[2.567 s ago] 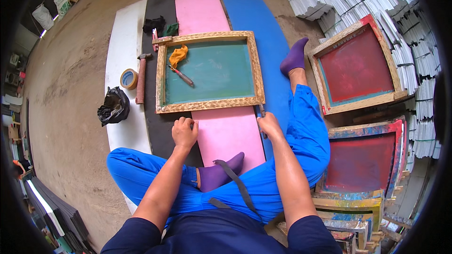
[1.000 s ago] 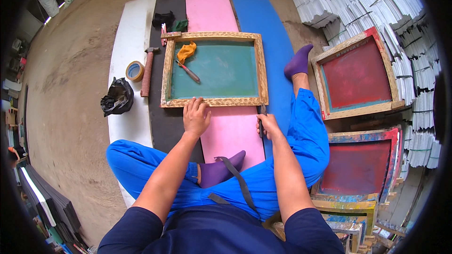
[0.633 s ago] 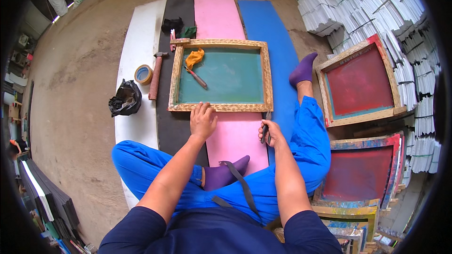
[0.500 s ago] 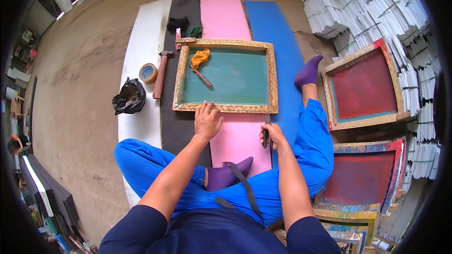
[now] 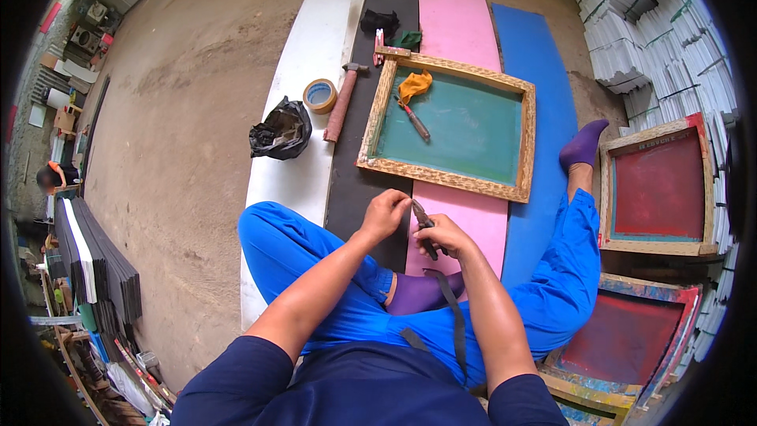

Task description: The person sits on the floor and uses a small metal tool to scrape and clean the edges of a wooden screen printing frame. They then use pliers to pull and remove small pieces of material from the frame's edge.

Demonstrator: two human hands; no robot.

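My right hand point(image 5: 443, 235) grips a pair of pliers point(image 5: 422, 216) with dark handles, its jaws pointing up and to the left. Close to the jaw tips, the fingers of my left hand point(image 5: 384, 214) are pinched together; whatever they hold is too small to make out. Beyond both hands lies a wooden frame point(image 5: 445, 180) with green mesh, tilted slightly. On the mesh rest an orange-yellow cloth point(image 5: 415, 86) and a slim hand tool point(image 5: 416, 122) with a reddish-brown handle; its tip is partly covered by the cloth.
Left of the frame lie a hammer point(image 5: 341, 102), a tape roll point(image 5: 319, 96) and an open black plastic bag point(image 5: 281, 131). A black cloth point(image 5: 378, 22) sits farther back. Red-mesh frames point(image 5: 661, 181) stand at right, near stacked white bundles point(image 5: 631, 39). My legs flank the coloured boards point(image 5: 536, 71).
My left hand has left the frame's near edge and come to the pliers' tips, its fingers now pinched. The pliers have turned toward it. The whole view has shifted, moving the scene rightward.
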